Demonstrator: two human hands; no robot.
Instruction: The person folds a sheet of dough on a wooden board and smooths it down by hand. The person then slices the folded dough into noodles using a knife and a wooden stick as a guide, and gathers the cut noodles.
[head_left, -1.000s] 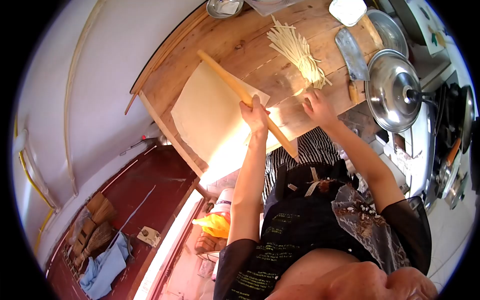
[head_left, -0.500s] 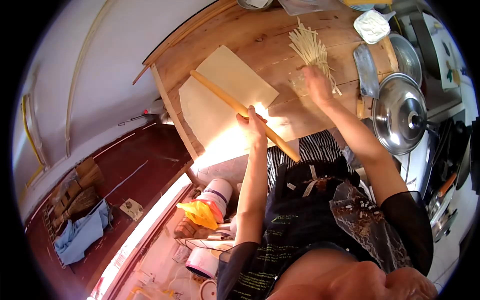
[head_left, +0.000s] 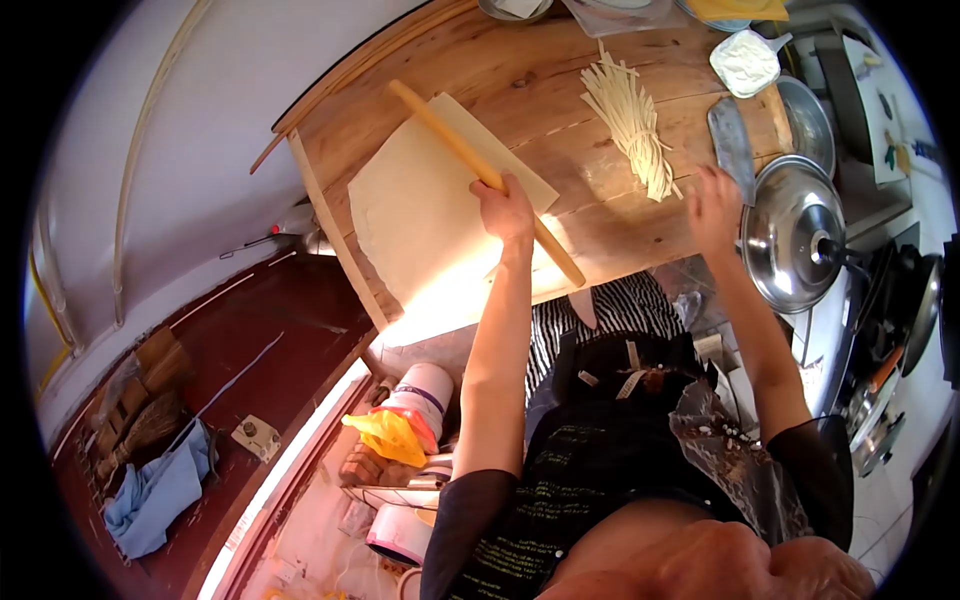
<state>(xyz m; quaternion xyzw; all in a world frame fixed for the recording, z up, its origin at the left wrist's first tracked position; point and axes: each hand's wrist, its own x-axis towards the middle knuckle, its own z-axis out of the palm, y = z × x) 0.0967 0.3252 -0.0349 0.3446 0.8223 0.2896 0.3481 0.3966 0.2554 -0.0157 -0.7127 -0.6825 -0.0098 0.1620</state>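
My left hand (head_left: 505, 210) is wrapped round a long wooden rolling pin (head_left: 440, 128), which slants across a sheet of dough (head_left: 405, 205) on the wooden table. Past the table's near edge pokes the pin's lower end. To the right lies a bundle of cut noodles (head_left: 635, 125). My right hand (head_left: 714, 208) is apart from the noodles, over the table's right part, its fingers loosely spread. Just beyond its fingertips is a cleaver (head_left: 733, 148); the handle is hidden by the hand, and I cannot tell whether they touch.
A white container of flour (head_left: 745, 63) stands at the far right of the table (head_left: 540, 70). Beside the table are a metal basin (head_left: 806, 125) and a shiny pot lid (head_left: 793, 235). A yellow bag (head_left: 388, 436) and a white bucket (head_left: 425, 390) sit below on the left.
My right hand has left the noodles and moved right, towards the cleaver. My left hand has shifted up along the rolling pin, whose upper end is now farther away over the table.
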